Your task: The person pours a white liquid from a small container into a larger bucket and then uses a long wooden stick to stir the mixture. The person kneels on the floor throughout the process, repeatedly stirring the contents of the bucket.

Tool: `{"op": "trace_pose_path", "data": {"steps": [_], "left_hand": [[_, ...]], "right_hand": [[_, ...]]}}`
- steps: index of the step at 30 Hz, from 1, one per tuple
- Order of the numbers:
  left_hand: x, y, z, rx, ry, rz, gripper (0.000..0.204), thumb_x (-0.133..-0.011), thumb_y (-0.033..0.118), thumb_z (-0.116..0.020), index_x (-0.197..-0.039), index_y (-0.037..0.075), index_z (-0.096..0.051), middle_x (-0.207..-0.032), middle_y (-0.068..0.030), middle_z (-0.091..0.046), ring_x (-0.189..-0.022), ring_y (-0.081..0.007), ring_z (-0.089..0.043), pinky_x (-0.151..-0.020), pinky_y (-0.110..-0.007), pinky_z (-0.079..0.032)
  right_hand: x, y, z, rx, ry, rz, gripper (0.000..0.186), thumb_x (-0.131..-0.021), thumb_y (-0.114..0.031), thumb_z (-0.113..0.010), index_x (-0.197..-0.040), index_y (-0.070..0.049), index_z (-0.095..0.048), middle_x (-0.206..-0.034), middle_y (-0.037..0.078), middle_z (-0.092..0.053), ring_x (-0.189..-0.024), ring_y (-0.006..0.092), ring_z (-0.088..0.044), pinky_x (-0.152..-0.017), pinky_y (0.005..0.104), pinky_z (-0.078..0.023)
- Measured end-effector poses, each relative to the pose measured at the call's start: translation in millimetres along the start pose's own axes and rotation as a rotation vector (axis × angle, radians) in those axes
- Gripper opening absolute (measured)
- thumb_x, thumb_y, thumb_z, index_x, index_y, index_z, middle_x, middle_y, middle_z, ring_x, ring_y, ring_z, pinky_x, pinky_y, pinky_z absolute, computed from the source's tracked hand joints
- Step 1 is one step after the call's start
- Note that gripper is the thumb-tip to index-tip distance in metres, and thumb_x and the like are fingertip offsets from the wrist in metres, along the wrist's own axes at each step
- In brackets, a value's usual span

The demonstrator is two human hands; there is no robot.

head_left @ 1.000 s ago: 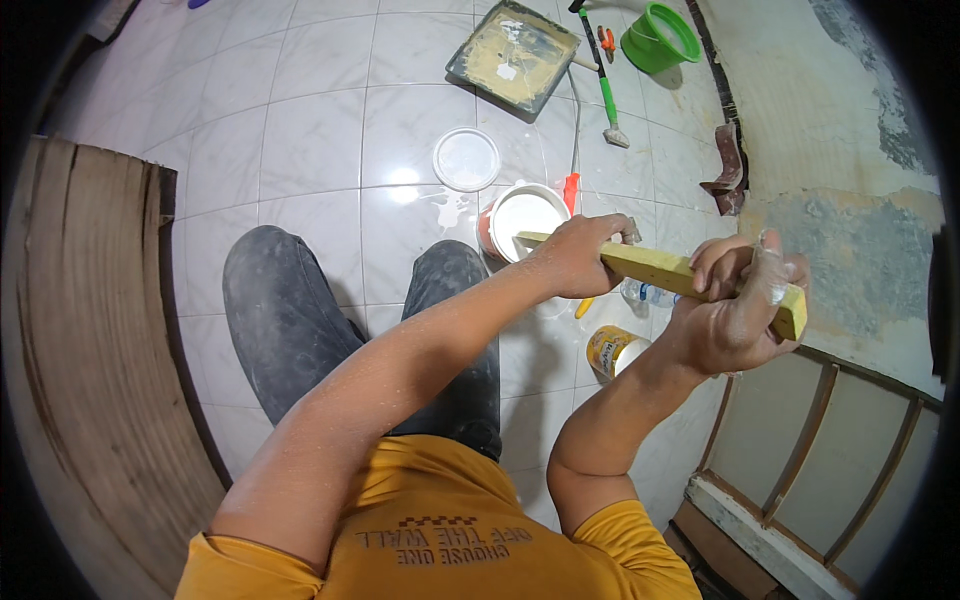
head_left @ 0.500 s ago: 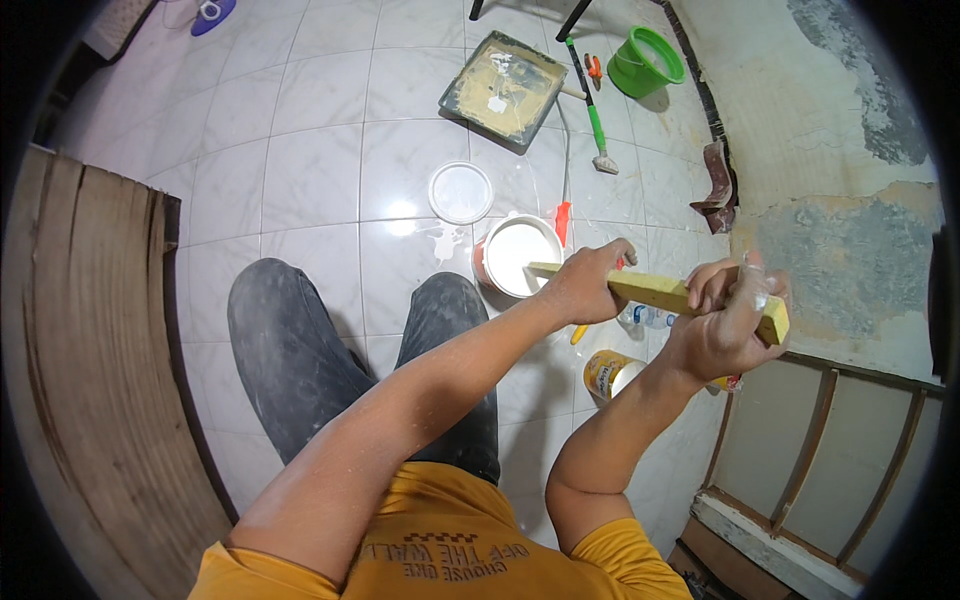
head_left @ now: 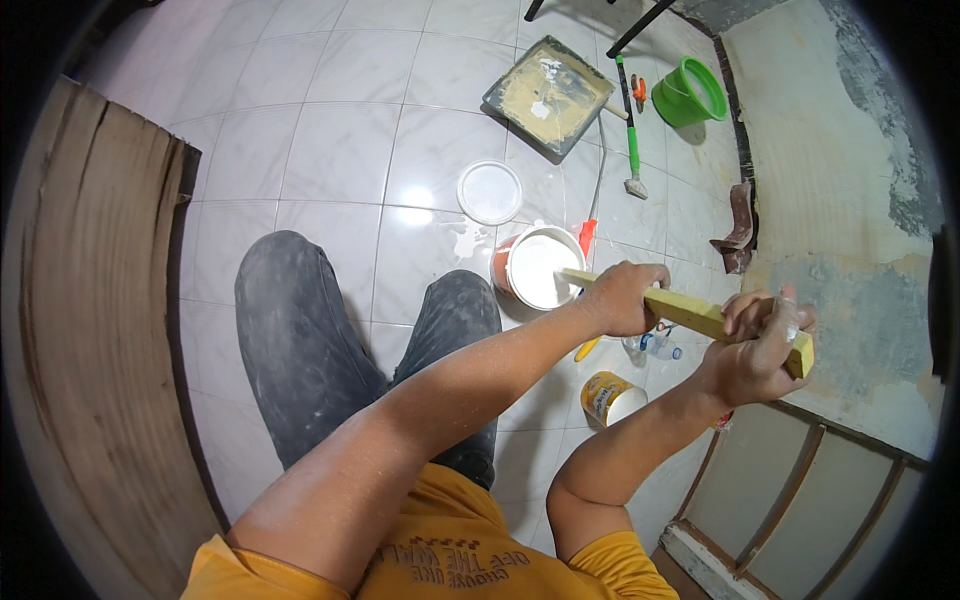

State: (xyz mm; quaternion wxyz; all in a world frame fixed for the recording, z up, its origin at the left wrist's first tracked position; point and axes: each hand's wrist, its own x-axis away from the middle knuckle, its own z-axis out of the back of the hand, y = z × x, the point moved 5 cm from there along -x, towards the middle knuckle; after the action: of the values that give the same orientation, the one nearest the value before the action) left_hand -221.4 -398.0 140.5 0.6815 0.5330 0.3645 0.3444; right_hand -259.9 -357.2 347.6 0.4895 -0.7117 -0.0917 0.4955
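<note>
My left hand [head_left: 625,300] grips a long yellow wooden stick [head_left: 698,312] near its middle, with its far end in the white paint of a round bucket [head_left: 515,270]. My right hand [head_left: 762,345] is closed round the near end of the stick, white smears on its fingers. A white round lid [head_left: 489,191] lies beyond the bucket beside spilled paint [head_left: 470,240]. A red-handled tool [head_left: 587,235] lies by the bucket. Near my hands are a plastic bottle [head_left: 660,347], a yellow-handled tool [head_left: 587,349] and a yellow can [head_left: 605,398].
Farther off lie a paint tray [head_left: 540,95], a green-handled tool [head_left: 633,150], orange pliers [head_left: 639,92] and a green bucket [head_left: 690,95], near black legs [head_left: 640,28]. A wooden board [head_left: 110,330] stands at left; a patchy wall [head_left: 840,220] at right. My knees [head_left: 290,320] are bent below.
The stick's far end has moved rightward within the paint, both hands still holding it. The whole view has shifted a little, with the floor objects appearing lower than a second ago.
</note>
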Motion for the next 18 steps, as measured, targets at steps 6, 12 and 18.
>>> {"op": "trace_pose_path", "data": {"steps": [6,12,18], "left_hand": [[26,11,21,-0.036,-0.049,0.123,0.035,-0.074,0.013,-0.077,-0.107,0.005,-0.067,-0.093,-0.0212,-0.074,-0.093,-0.0424,-0.072,-0.081,-0.048,-0.057],[7,8,48,-0.080,0.001,0.064,0.035,-0.072,0.011,-0.078,-0.105,0.006,-0.066,-0.078,-0.0205,-0.071,-0.082,-0.0423,-0.072,-0.074,-0.048,-0.056],[-16,0,20,-0.034,0.038,0.003,0.033,-0.072,0.010,-0.076,-0.102,0.005,-0.065,-0.085,-0.0211,-0.072,-0.087,-0.0430,-0.071,-0.076,-0.048,-0.057]], "right_hand": [[0,-4,-3,0.006,0.037,-0.052,0.030,-0.097,-0.004,-0.063,-0.073,-0.008,-0.045,-0.049,0.005,-0.039,-0.040,0.0114,-0.039,-0.042,0.0269,-0.035],[0,2,-13,-0.056,0.115,-0.019,0.028,-0.096,-0.005,-0.062,-0.073,-0.007,-0.047,-0.049,0.005,-0.040,-0.040,0.0121,-0.040,-0.046,0.0273,-0.039],[-8,10,-2,0.033,0.108,0.044,0.028,-0.094,-0.002,-0.062,-0.072,-0.007,-0.046,-0.050,0.004,-0.039,-0.040,0.0123,-0.038,-0.046,0.0276,-0.039]]}}
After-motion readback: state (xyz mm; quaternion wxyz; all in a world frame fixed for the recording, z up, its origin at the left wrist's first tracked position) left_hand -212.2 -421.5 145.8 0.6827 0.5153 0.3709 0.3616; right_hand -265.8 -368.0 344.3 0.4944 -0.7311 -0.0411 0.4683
